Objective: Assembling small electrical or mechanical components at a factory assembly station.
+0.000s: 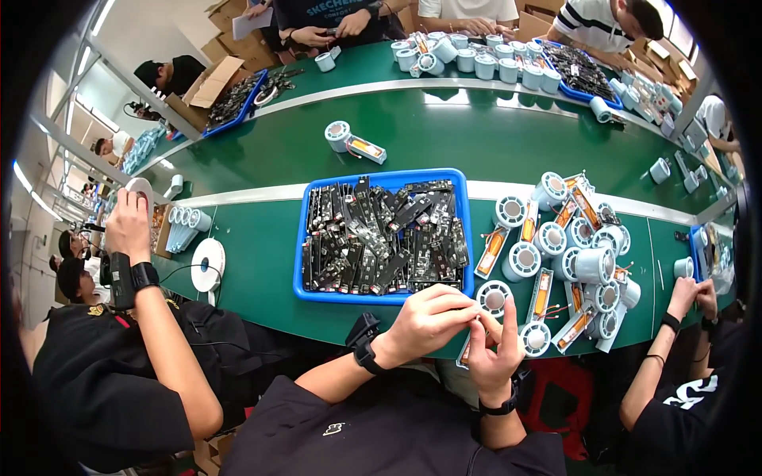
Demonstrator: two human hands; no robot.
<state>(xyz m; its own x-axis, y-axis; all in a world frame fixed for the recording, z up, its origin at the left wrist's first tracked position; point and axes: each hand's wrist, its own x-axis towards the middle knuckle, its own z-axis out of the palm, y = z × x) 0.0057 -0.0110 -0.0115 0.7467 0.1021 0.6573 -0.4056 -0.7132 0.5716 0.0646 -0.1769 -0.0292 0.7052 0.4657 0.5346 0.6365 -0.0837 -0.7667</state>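
Two hands meet just in front of the blue tray (464, 238), at the near edge of the green table (262, 262). Our left hand (429, 319) curls over, fingers pressed together on a small part we cannot make out. Our right hand (494, 349) has thumb and fingertips pinched on the same spot, touching the left, with a white fan unit (462, 357) partly hidden beneath them. Inside the tray lies a heap of black circuit strips (381, 238). To the right of the tray sits a pile of white round fan units with orange parts (567, 254). Left of the tray, a co-worker's raised hand (128, 226) wears a black wrist strap, near a white tape roll (208, 264).
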